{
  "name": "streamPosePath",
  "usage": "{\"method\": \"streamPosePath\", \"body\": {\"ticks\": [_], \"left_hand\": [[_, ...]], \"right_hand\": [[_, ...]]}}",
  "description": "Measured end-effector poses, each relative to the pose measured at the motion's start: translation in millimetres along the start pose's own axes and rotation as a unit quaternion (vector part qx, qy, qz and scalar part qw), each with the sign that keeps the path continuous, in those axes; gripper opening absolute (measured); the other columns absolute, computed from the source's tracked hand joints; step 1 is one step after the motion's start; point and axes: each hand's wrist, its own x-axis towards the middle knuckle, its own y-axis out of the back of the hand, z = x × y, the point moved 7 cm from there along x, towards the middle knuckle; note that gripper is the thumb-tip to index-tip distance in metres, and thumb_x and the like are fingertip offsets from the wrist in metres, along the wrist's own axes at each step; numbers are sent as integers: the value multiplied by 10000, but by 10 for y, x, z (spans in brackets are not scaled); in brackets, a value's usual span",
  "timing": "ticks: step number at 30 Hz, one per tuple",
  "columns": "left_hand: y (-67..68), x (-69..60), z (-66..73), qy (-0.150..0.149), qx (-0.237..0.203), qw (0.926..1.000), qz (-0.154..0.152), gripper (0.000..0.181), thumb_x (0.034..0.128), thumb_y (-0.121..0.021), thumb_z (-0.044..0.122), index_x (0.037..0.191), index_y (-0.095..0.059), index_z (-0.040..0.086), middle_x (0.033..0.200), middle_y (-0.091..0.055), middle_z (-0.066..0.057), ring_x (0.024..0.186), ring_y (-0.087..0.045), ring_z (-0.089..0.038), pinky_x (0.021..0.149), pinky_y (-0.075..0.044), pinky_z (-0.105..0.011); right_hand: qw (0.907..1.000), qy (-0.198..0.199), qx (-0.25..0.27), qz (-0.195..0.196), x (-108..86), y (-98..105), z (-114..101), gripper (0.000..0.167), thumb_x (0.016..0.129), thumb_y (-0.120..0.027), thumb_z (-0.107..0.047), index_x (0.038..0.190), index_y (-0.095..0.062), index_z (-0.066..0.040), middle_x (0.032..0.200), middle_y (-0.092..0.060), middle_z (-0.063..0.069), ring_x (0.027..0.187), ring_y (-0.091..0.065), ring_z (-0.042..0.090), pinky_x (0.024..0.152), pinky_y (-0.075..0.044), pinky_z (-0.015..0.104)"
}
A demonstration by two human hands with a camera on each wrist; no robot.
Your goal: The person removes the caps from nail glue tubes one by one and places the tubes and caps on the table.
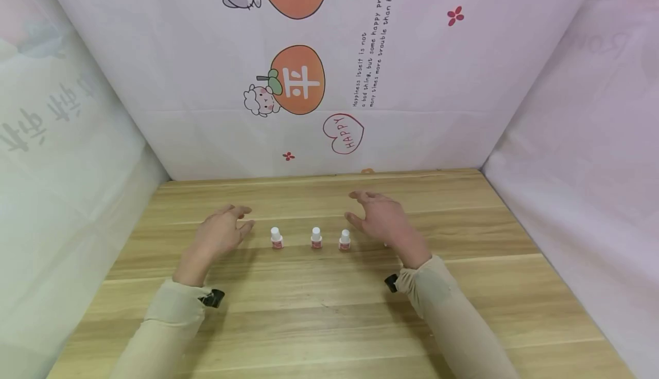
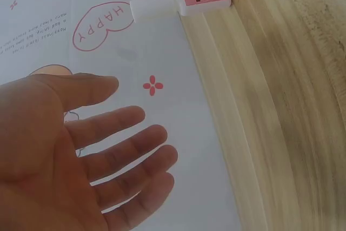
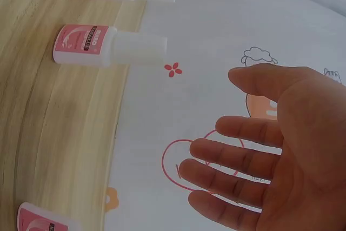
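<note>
Wooden table point(image 1: 298, 316): light brown with a streaked grain, across the lower half of the head view.
Bottle row: left bottle point(image 1: 277, 243), middle bottle point(image 1: 316, 242) and right bottle point(image 1: 344, 244), all upright on the table near the centre of the head view; the middle and right ones stand closer together than the left and middle.
Bottle make: white body, white cap, pink label with a black strip, as read in the wrist views.
Left hand point(image 1: 218, 233): left of the row, near the left bottle but apart from it; grip spread, with thumb and fingers extended and their tips separate in the left wrist view.
Right hand point(image 1: 383, 219): right of the row, near the right bottle but apart from it; grip likewise spread, with thumb held away from the four extended fingers in the right wrist view.
White bit point(image 1: 385, 244): at the edge of the right wrist in the head view, mostly hidden; too small to identify there.
Sleeves: beige left sleeve point(image 1: 167, 316) at lower left, beige right sleeve point(image 1: 453, 304) at lower right.
Back sheet point(image 1: 422, 99): white, upper half of the head view, printed with orange fruit point(image 1: 297, 80), a red heart point(image 1: 344, 134) and lettering.
</note>
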Motion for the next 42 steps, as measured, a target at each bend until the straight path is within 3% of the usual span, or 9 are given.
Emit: {"method": "streamPosePath", "body": {"ticks": [8, 17, 30, 42], "left_hand": [[-11, 8, 2, -193, -65, 9998, 30, 371, 984, -599, 224, 1323, -610, 74, 1180, -692, -128, 1006, -666, -305, 881, -512, -516], [-84, 43, -20, -306, -177, 9994, -65, 320, 929, -645, 151, 1239, -665, 75, 1016, -723, -68, 861, -654, -210, 786, -521, -435], [-133, 14, 1, -300, -173, 9994, -13, 327, 916, -697, 183, 1229, -676, 90, 1055, -724, -75, 883, -664, -221, 752, -536, -428], [-236, 24, -9, -246, -258, 9994, -28, 331, 918, -705, 223, 1229, -680, 112, 1084, -724, -63, 951, -673, -247, 820, -536, -456]], "right_hand": [[9998, 157, 124, -89, -5, -29, -69, 553, 977, -556, -496, 1425, -528, -172, 1400, -609, 116, 1252, -600, 342, 997, -504, 512], [9985, 295, 324, -333, -10, -85, -196, 509, 966, -597, -455, 1382, -569, -162, 1298, -681, 68, 1224, -625, 297, 1007, -502, 493], [9992, 370, 146, -94, -16, -152, -297, 437, 942, -638, -441, 1293, -631, -180, 1192, -728, 26, 1056, -700, 228, 833, -569, 402], [9986, 479, 135, -150, -45, -176, -363, 448, 934, -651, -444, 1300, -621, -188, 1182, -728, 17, 1022, -705, 218, 833, -570, 403]]}}
